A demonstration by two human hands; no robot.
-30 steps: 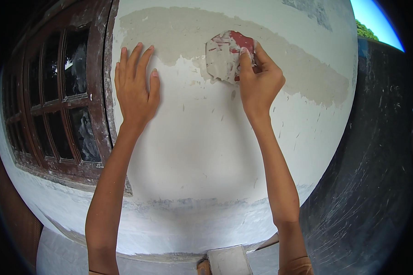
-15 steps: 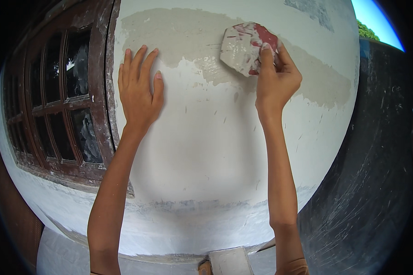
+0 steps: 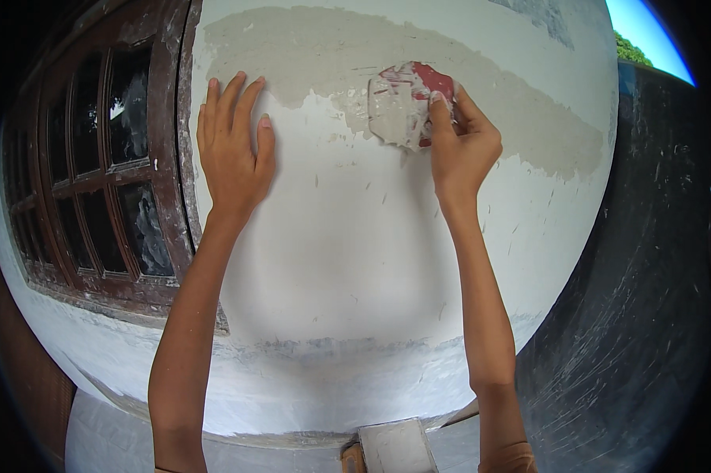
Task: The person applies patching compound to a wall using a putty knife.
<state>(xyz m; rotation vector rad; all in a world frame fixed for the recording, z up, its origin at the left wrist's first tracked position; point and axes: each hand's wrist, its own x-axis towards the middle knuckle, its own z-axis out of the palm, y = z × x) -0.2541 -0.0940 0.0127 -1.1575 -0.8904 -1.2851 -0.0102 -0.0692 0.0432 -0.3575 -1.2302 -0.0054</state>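
Note:
My right hand (image 3: 459, 146) grips a red putty scraper (image 3: 406, 101) caked with white filler and presses its blade flat against the white wall (image 3: 355, 252). The blade lies at the lower edge of a bare grey-brown band of plaster (image 3: 521, 102) that runs across the top of the wall. My left hand (image 3: 233, 150) lies flat on the wall with fingers pointing up, just right of the window frame, holding nothing.
A dark brown wooden window (image 3: 103, 165) with several glass panes fills the left side. A dark rough wall (image 3: 647, 315) stands at the right. A pale rectangular board (image 3: 395, 445) shows at the bottom edge. Sky and a tree (image 3: 635, 47) appear top right.
My right hand has swept the scraper up and right, then back down and left along the grey band. The left hand has stayed flat on the wall.

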